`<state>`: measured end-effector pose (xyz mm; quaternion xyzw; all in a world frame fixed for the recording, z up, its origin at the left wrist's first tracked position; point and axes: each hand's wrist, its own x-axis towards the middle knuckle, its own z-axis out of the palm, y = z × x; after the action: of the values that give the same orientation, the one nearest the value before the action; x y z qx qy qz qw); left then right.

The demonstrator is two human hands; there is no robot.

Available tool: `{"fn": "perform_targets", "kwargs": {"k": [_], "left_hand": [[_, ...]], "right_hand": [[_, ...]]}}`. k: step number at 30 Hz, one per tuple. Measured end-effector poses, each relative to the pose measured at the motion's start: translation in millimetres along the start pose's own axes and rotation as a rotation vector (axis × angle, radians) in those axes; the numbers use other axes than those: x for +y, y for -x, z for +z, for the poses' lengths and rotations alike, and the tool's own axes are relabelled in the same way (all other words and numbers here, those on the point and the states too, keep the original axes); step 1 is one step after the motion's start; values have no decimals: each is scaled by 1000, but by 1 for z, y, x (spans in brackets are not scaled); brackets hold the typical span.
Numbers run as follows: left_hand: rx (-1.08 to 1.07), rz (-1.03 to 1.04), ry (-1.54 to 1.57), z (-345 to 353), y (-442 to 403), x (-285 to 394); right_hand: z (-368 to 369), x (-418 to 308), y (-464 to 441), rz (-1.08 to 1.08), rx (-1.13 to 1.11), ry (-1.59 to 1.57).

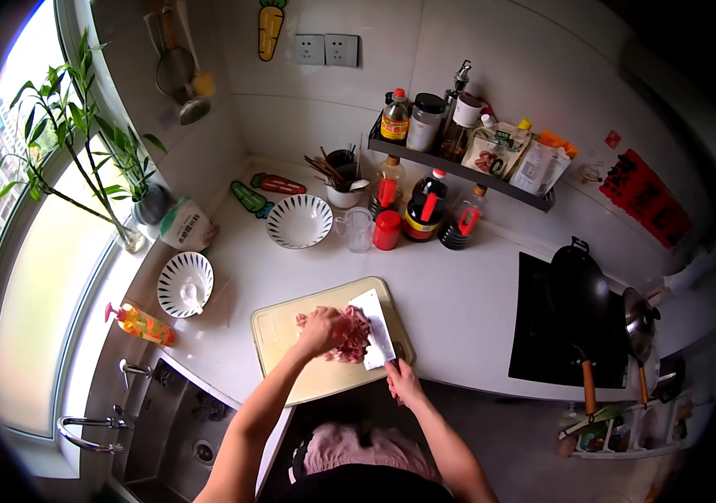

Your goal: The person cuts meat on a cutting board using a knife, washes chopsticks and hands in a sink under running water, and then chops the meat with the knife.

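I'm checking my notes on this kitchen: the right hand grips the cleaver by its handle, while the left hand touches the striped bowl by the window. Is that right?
Not quite: the head view shows the left hand on the meat pieces on the cutting board. The right hand does grip the cleaver by its handle.

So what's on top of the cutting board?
On the cutting board is cut-up meat, partly hidden by the left hand, and the cleaver the right hand grips. I can't see the board under them.
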<state>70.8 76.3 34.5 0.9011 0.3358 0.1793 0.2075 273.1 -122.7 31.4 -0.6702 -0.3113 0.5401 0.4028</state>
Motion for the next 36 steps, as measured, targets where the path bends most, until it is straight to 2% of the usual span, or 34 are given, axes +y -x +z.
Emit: {"fn": "perform_targets", "kwargs": {"k": [1, 2, 3, 4, 8, 11, 14, 20, 25, 27, 28, 29, 31, 35, 36], "left_hand": [[145, 95, -23, -12, 23, 13], [109, 48, 46, -19, 41, 18], [251, -4, 80, -23, 56, 24], [323, -91, 72, -21, 72, 21], [460, -369, 41, -21, 119, 9], [498, -416, 49, -12, 135, 11], [464, -375, 22, -5, 142, 27], [229, -222, 31, 2, 157, 60], [277, -294, -42, 20, 154, 62], [266, -354, -40, 25, 151, 61], [297, -267, -45, 15, 149, 71], [295, -270, -46, 18, 153, 73], [131, -232, -107, 20, 155, 74], [157, -209, -91, 32, 155, 70], [158, -212, -88, 32, 152, 72]], "right_hand": [[-1, 1, -7, -78, -2, 123], [-2, -2, -9, -343, 89, 311], [-2, -6, -12, -609, 182, 496], [-3, -27, -1, -475, 126, 514], [5, -55, 12, -556, 87, 750], [24, -60, 11, -596, 97, 899], [40, -73, 10, -472, 59, 1016], [35, -93, 9, -531, 81, 942], [53, -107, 12, -667, 160, 893], [63, -86, -5, -619, 150, 918], [66, -77, -9, -560, 124, 996], [67, -69, -13, -500, 99, 1073], [67, -72, -16, -490, 85, 1050], [60, -97, -9, -455, 70, 971], [60, -106, -4, -505, 95, 922]]}}
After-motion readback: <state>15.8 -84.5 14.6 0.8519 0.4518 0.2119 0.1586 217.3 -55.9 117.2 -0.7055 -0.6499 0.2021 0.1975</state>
